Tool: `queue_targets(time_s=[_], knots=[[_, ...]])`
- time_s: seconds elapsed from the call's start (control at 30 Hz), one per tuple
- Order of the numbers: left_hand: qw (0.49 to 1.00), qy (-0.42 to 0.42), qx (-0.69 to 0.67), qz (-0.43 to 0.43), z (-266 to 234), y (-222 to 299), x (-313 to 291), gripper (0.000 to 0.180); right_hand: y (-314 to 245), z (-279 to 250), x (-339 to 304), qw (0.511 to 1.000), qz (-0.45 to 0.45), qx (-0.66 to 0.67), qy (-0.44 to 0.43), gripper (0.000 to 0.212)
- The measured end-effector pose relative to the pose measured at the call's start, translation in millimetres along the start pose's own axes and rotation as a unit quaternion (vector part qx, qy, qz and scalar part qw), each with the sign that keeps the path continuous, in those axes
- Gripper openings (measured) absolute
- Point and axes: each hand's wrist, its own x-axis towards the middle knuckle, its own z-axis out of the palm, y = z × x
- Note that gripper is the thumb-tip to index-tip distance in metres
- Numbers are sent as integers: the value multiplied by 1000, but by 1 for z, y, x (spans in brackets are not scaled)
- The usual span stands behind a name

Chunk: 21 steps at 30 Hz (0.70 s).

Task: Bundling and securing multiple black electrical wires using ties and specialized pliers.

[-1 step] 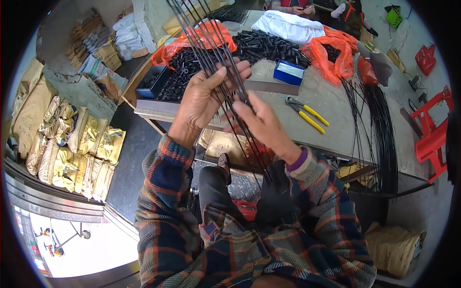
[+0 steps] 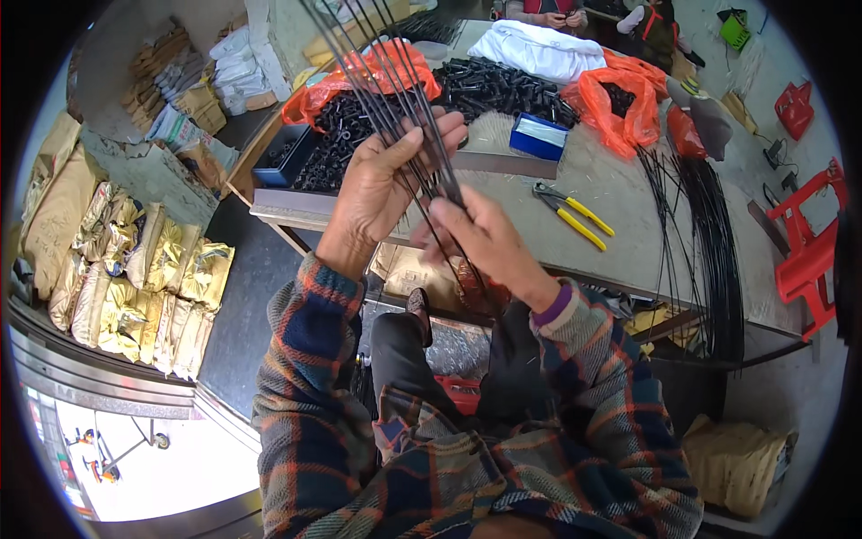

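A bunch of thin black rods slants across the view above my lap, from the upper left down toward my knees. My left hand has its thumb laid over the rods and its fingers behind them, the fingertips sticking out on the far side. Lower down, my right hand pinches the same bunch between thumb and fingers, some of which are blurred. Above my left hand the rods fan apart. On the table to the right lie cutting pliers with yellow handles, touched by neither hand.
Black plastic parts are heaped on the table, near orange bags, a blue box and a blue bin. More black rods hang over the table's right edge. A red stool stands at right; sacks are piled left.
My right hand has shifted slightly down and left along the rods, and their lower ends have moved a little left. My left hand stays almost where it was.
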Motion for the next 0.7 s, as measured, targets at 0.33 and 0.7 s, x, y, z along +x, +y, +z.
queue_targets(time_s=[0.33, 0.7], knots=[[734, 222, 584, 265, 0, 10, -38, 38, -29, -18, -20, 983, 80, 101, -128, 27], [923, 94, 360, 95, -7, -81, -51, 14, -59, -41, -54, 962, 154, 160, -159, 26]])
